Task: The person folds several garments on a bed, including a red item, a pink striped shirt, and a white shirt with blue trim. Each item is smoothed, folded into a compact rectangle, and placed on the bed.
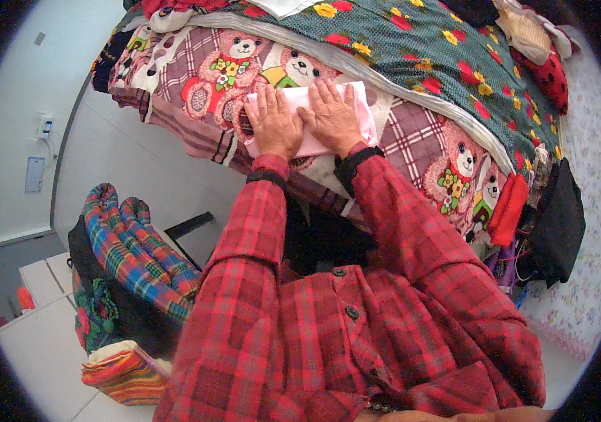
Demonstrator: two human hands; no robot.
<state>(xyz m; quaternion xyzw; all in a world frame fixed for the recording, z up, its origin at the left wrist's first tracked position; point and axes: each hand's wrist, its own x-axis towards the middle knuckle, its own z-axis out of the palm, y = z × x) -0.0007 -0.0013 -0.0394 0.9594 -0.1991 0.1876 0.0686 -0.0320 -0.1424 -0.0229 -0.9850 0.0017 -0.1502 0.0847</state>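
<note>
Both of my hands rest palm down on a folded pale pink cloth, which lies on a bedspread printed with teddy bears. My left hand covers the cloth's left part, its fingers slightly apart and pointing away from me. Over the right part lies my right hand, fingers spread, its thumb near the left hand. Neither hand grips the cloth. Its far edge and right corner show past my fingers; the middle is partly hidden.
A green flowered cover lies across the bed's far side. A rolled red cloth and a black cloth are at the right. At the left stand a plaid padded item and a folded striped cloth. A wall socket holds a plug.
</note>
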